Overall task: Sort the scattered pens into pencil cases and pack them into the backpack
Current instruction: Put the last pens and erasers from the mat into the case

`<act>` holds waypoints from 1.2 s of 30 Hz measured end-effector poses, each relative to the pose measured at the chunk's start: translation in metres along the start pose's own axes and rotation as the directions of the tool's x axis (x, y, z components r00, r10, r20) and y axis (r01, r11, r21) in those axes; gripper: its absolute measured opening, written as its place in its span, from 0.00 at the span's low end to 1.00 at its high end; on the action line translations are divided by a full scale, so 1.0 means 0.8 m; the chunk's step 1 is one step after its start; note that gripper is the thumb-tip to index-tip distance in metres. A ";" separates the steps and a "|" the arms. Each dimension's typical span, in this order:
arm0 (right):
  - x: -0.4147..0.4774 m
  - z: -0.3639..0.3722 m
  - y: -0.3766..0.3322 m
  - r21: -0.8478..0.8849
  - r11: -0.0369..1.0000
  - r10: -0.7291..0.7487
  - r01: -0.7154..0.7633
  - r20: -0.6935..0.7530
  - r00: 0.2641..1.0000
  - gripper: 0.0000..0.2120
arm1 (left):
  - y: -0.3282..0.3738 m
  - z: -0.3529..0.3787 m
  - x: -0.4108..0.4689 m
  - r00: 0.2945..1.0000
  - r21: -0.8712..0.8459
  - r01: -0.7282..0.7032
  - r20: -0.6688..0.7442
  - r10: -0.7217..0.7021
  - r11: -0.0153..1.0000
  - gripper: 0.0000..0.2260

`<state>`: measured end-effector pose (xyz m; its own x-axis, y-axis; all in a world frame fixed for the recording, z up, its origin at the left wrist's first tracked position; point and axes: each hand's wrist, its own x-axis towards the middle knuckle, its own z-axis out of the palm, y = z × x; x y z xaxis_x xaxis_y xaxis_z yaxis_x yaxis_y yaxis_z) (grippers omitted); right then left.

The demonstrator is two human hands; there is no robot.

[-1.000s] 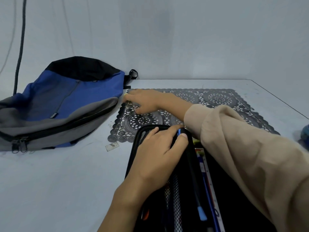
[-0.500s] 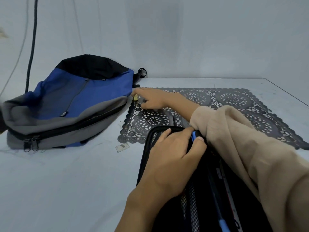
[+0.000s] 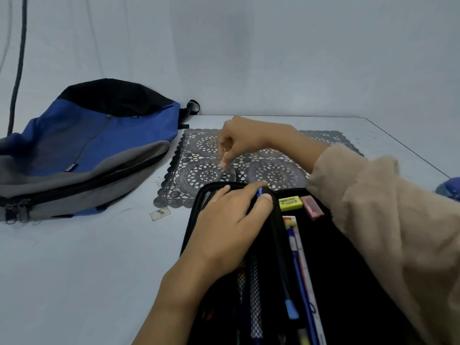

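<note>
Pens lie in the open case, which sits on the table at 6 o'clock, with a yellow eraser and a pink one at its far end. The change is in the right hand. Half a second ago it lay low on the mat, at the corner next to the backpack. Now it is raised over the mat and nearer to the case. Its fingers are curled downward and seem to pinch a small pale thing; the blur does not let me name it. I judge that this piece is going to the case, so the sorting continues and the backpack, at 9 o'clock, is not yet in use. The left hand rests on the left half of the case as before and pinches the blue end of a pen between thumb and forefinger.
</note>
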<state>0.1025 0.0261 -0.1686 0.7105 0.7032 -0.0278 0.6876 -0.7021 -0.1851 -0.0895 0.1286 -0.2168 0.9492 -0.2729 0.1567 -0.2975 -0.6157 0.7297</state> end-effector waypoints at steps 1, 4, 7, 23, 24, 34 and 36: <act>-0.019 -0.006 -0.002 0.015 1.000 0.007 -0.006 -0.044 0.999 0.13 | 0.001 0.000 0.000 1.000 -0.001 0.011 0.004 -0.011 1.000 0.27; -0.083 -0.020 -0.014 0.109 0.993 0.062 -0.040 -0.205 0.977 0.15 | 0.001 0.001 -0.001 1.000 -0.001 0.014 -0.001 -0.014 1.000 0.27; -0.152 -0.021 -0.026 0.326 0.945 0.145 -0.036 -0.314 0.938 0.13 | 0.000 0.001 0.001 1.000 -0.034 0.013 -0.010 -0.014 0.999 0.27; -0.259 0.082 -0.031 0.060 0.996 0.088 -0.069 -0.445 0.891 0.14 | -0.009 0.004 0.006 0.998 -0.129 -0.019 -0.055 0.012 0.992 0.25; -0.261 0.084 -0.029 0.082 0.994 0.107 -0.078 -0.433 0.895 0.13 | -0.009 0.004 0.006 0.998 -0.129 -0.020 -0.058 0.012 0.991 0.24; -0.279 0.081 -0.021 0.696 0.716 0.550 -0.043 -0.526 0.649 0.12 | 0.038 0.003 0.024 0.990 0.440 -0.133 0.107 0.095 0.888 0.27; -0.280 0.081 -0.018 0.785 0.617 0.625 -0.049 -0.452 0.636 0.13 | 0.054 0.017 0.031 0.985 0.556 -0.154 0.155 0.080 0.817 0.26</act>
<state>-0.0761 -0.1139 -0.2231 0.9497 -0.0422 0.3102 0.2719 -0.3798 -0.8842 -0.0801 0.0853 -0.1908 0.8950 -0.4323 0.1097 -0.4459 -0.8721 0.2013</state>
